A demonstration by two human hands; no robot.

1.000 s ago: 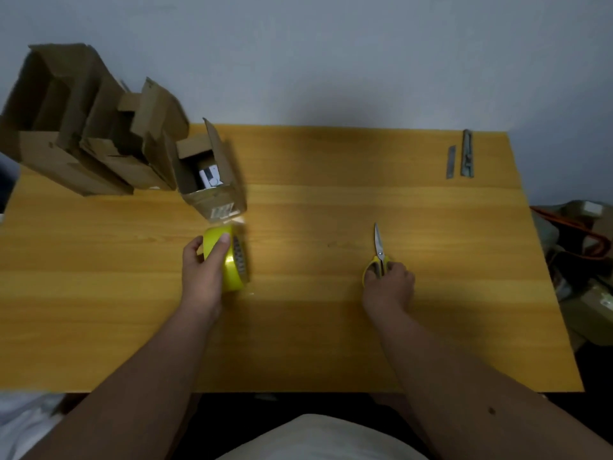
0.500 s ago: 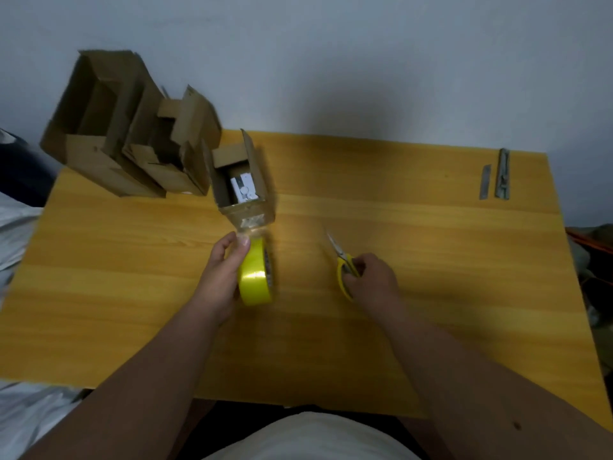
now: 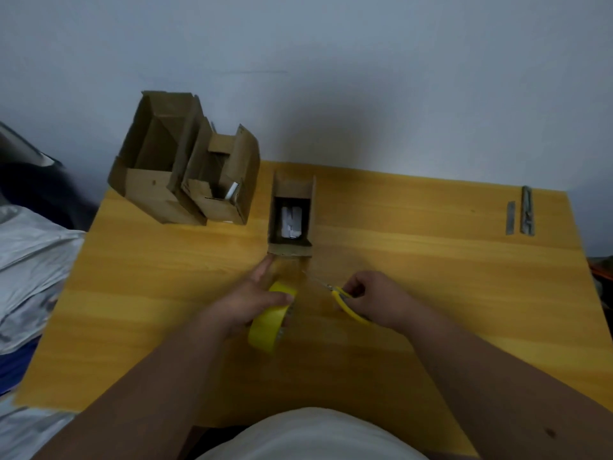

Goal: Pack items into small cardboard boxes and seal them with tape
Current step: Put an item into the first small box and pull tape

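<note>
A small open cardboard box [image 3: 291, 250] stands mid-table with a white item [image 3: 291, 223] inside. A clear strip of tape runs from its near wall toward the yellow tape roll [image 3: 268, 322]. My left hand [image 3: 252, 302] grips that roll, its forefinger stretched toward the box. Just right of it my right hand [image 3: 371, 298] holds yellow-handled scissors [image 3: 345, 300], blades pointing left toward the strip.
Two bigger open cardboard boxes [image 3: 156, 167] [image 3: 229, 180] lean together at the table's back left corner. Two grey metal pieces [image 3: 526, 210] lie at the back right. White and blue bedding [image 3: 30, 277] sits left of the wooden table [image 3: 431, 277].
The small box now stands farther from the bigger boxes, squared to me. My left hand pulled the roll back from it, drawing out tape. My right hand lifted the scissors and brought them left.
</note>
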